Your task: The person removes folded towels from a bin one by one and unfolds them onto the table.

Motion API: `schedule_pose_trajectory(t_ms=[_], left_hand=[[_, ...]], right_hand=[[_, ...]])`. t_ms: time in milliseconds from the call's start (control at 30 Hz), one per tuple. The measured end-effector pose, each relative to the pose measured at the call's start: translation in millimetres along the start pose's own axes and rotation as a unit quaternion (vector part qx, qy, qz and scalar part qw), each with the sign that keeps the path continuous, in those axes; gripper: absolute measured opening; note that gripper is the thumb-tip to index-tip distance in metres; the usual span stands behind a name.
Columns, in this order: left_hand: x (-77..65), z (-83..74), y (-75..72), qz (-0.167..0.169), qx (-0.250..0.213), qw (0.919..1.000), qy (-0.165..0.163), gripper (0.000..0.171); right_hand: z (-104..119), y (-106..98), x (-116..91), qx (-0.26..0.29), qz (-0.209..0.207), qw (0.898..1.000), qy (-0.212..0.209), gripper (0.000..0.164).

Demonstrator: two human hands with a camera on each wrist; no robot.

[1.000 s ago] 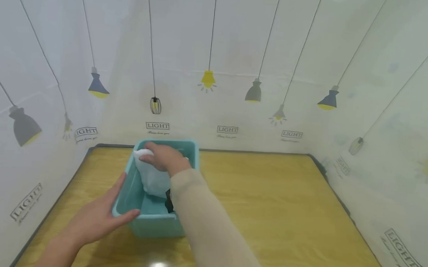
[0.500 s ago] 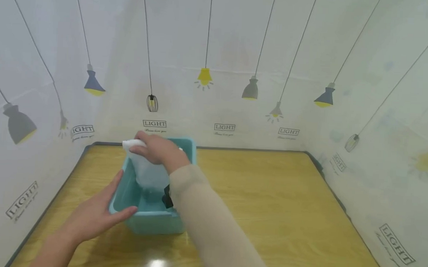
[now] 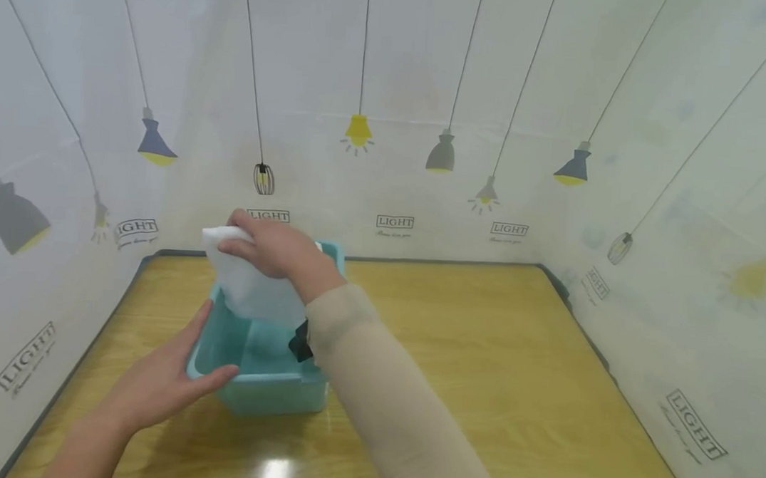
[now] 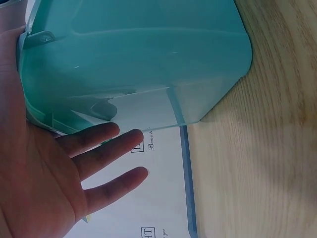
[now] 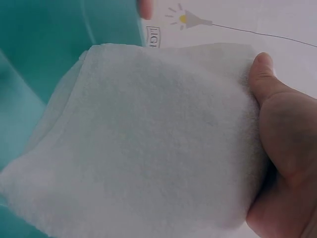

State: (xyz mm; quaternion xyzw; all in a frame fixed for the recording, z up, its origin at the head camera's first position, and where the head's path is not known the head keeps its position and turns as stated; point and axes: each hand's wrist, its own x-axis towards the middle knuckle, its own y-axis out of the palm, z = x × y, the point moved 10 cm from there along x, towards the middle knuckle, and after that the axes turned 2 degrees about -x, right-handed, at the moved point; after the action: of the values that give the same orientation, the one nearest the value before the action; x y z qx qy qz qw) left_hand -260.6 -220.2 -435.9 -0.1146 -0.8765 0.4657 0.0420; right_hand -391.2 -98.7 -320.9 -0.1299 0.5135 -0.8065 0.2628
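Observation:
My right hand (image 3: 281, 250) grips a folded white towel (image 3: 255, 294) by its upper edge, thumb on the near side. The towel hangs tilted over a turquoise plastic bin (image 3: 276, 398), its lower part at the bin's opening. The right wrist view shows the towel (image 5: 148, 139) broad and fuzzy, with the thumb (image 5: 265, 74) along its side. At the bin's near left corner rests my left hand (image 3: 155, 386), thumb over the front rim and index finger along the left side. Its other fingers (image 4: 111, 191) are straight and spread outside the wall in the left wrist view.
The bin stands on a wood-grain table (image 3: 454, 370), left of the middle. Pale sheets (image 3: 412, 162) printed with hanging lamps enclose the back and both sides. A small black piece (image 3: 301, 342) shows beside the right sleeve (image 3: 377, 381), over the bin.
My right hand has lifted the towel up and to the left, from inside the bin to above its rim. The left hand keeps its place on the bin. The view has shifted slightly.

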Motion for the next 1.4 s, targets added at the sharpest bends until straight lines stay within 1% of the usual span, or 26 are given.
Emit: schedule_pose_trajectory(t_ms=[200,433,633,800,967,1133,1267,1400], left_hand=[[0.8,-2.0,0.7,0.004,0.000,1.0000,-0.001,0.116],[0.4,-1.8,0.0,0.000,-0.002,1.0000,0.003,0.116],[1.2,0.1,1.7,0.002,0.003,1.0000,0.000,0.116],[1.0,1.5,2.0,-0.002,0.009,1.0000,-0.003,0.117],[0.9,3.1,2.0,-0.001,0.006,0.9999,-0.009,0.117],[0.4,2.1,1.7,-0.003,0.006,0.9999,-0.007,0.118],[0.2,1.7,1.1,-0.010,0.007,0.9999,0.000,0.119],[0.0,1.3,1.7,-0.012,-0.001,0.9999,0.005,0.118]], right_hand=[[4,-21,-13,-0.002,-0.021,1.000,-0.011,0.041],[13,-51,-33,0.004,-0.059,0.997,-0.058,0.037],[10,-76,-54,-0.010,-0.085,0.994,-0.074,0.039],[-1,-91,-73,-0.023,-0.095,0.993,-0.063,0.042],[-15,-102,-89,-0.050,-0.103,0.992,-0.052,0.038],[-33,-114,-106,-0.067,-0.124,0.989,-0.041,0.036],[-50,-118,-123,-0.067,-0.138,0.987,-0.040,0.033],[-69,-118,-138,-0.069,-0.145,0.986,-0.036,0.032]])
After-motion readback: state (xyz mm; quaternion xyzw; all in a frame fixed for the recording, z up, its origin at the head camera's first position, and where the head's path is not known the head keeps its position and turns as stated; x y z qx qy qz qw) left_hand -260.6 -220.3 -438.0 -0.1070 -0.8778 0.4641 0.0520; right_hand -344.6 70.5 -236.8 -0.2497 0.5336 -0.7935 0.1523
